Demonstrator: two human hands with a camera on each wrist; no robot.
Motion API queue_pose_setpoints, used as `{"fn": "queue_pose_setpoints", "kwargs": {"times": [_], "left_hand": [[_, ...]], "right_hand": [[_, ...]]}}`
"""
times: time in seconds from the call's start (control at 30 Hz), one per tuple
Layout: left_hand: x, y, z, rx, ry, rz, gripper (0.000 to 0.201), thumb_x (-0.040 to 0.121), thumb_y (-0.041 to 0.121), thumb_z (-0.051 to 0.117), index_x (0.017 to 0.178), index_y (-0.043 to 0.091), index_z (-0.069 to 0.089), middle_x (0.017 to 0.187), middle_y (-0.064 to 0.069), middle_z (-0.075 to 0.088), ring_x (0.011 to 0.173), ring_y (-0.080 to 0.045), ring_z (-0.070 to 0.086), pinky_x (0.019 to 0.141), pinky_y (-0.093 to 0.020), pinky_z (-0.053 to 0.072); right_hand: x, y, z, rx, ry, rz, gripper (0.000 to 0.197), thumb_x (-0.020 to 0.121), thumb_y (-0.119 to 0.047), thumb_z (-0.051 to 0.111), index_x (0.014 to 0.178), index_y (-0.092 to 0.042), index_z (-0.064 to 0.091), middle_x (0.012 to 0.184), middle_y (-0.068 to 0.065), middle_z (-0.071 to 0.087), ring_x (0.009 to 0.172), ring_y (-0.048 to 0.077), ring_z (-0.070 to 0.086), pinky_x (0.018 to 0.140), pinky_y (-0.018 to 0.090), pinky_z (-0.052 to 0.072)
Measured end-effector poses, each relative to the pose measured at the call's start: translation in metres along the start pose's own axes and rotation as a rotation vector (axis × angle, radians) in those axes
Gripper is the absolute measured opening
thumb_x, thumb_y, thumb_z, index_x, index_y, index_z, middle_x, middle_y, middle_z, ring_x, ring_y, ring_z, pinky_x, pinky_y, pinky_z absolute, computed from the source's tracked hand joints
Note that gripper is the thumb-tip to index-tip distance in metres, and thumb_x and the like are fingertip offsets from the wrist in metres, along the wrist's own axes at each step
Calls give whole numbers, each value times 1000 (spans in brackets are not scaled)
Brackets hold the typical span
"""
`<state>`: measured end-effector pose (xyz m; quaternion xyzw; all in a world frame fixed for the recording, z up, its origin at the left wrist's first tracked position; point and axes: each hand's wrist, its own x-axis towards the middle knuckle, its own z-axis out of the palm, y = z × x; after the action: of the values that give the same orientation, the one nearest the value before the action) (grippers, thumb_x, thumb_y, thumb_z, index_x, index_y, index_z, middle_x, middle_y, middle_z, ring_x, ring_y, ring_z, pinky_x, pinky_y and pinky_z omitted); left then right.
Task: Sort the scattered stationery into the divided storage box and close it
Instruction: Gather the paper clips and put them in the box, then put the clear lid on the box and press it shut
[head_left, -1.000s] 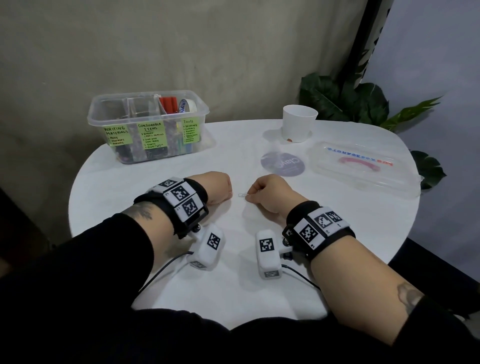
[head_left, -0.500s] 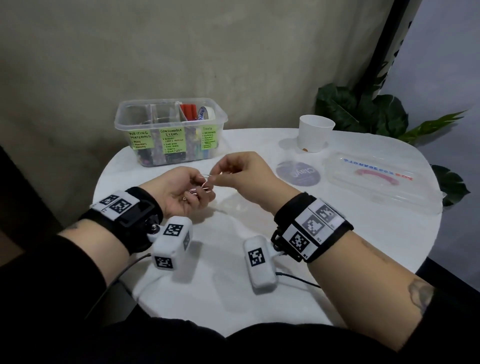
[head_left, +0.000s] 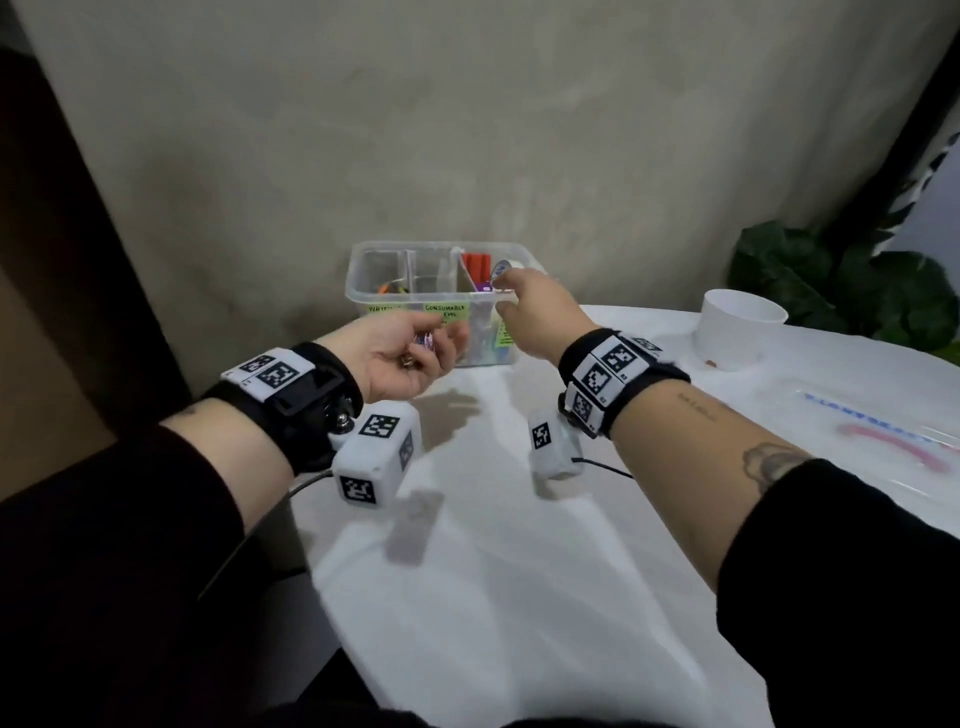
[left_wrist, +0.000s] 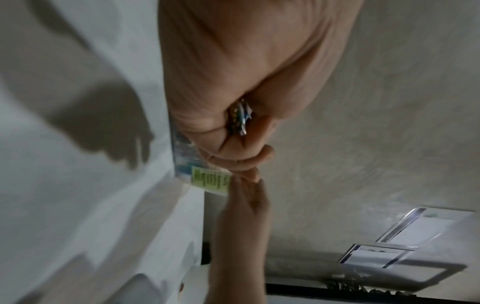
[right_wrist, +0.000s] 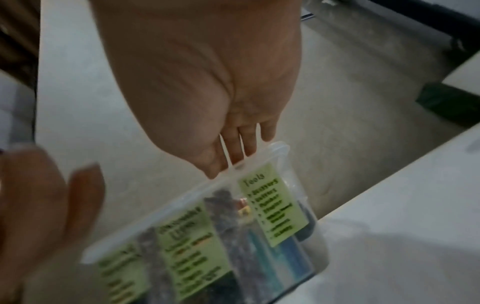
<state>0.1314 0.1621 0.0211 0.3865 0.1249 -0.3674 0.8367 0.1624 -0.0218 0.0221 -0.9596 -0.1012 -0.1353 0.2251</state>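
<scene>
- The white table (head_left: 519, 545) carries the clear storage box (head_left: 387, 299) at its far left edge, against the wall; the box is open, with 3 green labels on its front.
- 0.5 s ago both hands met over the table middle, well short of the box; now both are up at the box.
- The right hand (head_left: 535, 312) has left the left hand and reaches over the front rim of the box at its right-hand compartment, fingers extended and loosely spread, tips at the rim; whether it holds anything cannot be told.
- The left hand (head_left: 395, 358) sits palm up just in front of the box, fingers curled, cupping a small bunch of paper clips (left_wrist: 240, 117); it partly hides the middle label.
- The box lid (head_left: 883, 431) lies flat on the table to the right, well apart from the box.
- A white cup (head_left: 740, 327) stands between box and lid, toward the back edge.
- A leafy plant (head_left: 810, 280) stands behind the cup.
- Red markers (head_left: 475, 265) stand upright in the right compartment, just beside the right fingertips.
</scene>
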Motion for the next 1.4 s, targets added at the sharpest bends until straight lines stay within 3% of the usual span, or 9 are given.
{"fn": "queue_pose_setpoints", "kwargs": {"times": [0.3, 0.47, 0.6, 0.67, 0.8, 0.93, 1.03, 1.2, 1.4], "left_hand": [[45, 92, 29, -100, 189, 277, 31, 104, 19, 33, 87, 0, 51, 60, -13, 56, 57, -13, 46, 45, -20, 36], [82, 125, 28, -31, 331, 371, 36, 99, 35, 47, 106, -1, 49, 94, -9, 52, 80, -19, 52, 81, -30, 51], [110, 143, 19, 114, 400, 346, 69, 86, 55, 52, 133, 6, 43, 118, -13, 52, 95, -28, 56, 83, -41, 50], [117, 143, 20, 203, 413, 364, 81, 86, 62, 47, 143, 7, 36, 135, -17, 46, 123, -41, 48, 101, -53, 42], [105, 125, 38, 419, 419, 438, 93, 90, 72, 31, 154, 6, 18, 160, -10, 17, 149, -26, 10, 121, -43, 9], [99, 109, 53, 565, 350, 515, 77, 94, 60, 42, 153, 13, 27, 160, -5, 19, 150, -23, 8, 120, -44, 7], [99, 98, 75, 610, 373, 641, 50, 94, 40, 55, 136, 13, 51, 144, -5, 46, 137, -19, 37, 113, -39, 27], [102, 52, 125, 512, 279, 726, 6, 91, 18, 58, 86, 19, 59, 79, 5, 62, 73, -9, 62, 65, -24, 44], [127, -45, 180, 617, 48, 460, 16, 94, 19, 56, 78, 20, 56, 74, 5, 60, 65, -9, 60, 59, -22, 45]], "right_hand": [[33, 16, 29, -215, 32, -17, 37, 103, -25, 28, 129, -10, 50, 99, 12, 59, 98, 33, 54, 101, 47, 29], [35, 22, 33, -215, 64, -42, 35, 102, -22, 30, 125, -9, 54, 90, 8, 51, 92, 32, 50, 98, 45, 28], [37, 25, 36, -190, 74, -35, 28, 103, -24, 31, 102, -13, 56, 87, 5, 47, 91, 32, 48, 103, 49, 28], [37, 25, 37, -180, 72, -23, 28, 103, -25, 31, 97, -14, 56, 88, 5, 46, 88, 28, 43, 105, 50, 27], [36, 25, 36, -135, 57, -9, 27, 103, -24, 32, 99, -14, 57, 90, 5, 47, 98, 31, 46, 107, 47, 24], [31, 30, 26, 56, -11, -30, 29, 101, -19, 38, 120, -17, 61, 113, 9, 60, 116, 31, 48, 112, 44, 22], [18, 39, 8, 421, -4, 19, 34, 99, -14, 48, 131, -21, 57, 129, 2, 59, 122, 19, 50, 108, 33, 35], [-19, 73, -37, 636, 274, 207, 21, 93, -8, 58, 112, -12, 65, 104, 0, 65, 95, 11, 61, 83, 20, 47], [-101, 153, -96, 617, 492, 483, 13, 90, -4, 60, 101, -7, 67, 89, 0, 64, 75, 8, 57, 63, 16, 44]]}}
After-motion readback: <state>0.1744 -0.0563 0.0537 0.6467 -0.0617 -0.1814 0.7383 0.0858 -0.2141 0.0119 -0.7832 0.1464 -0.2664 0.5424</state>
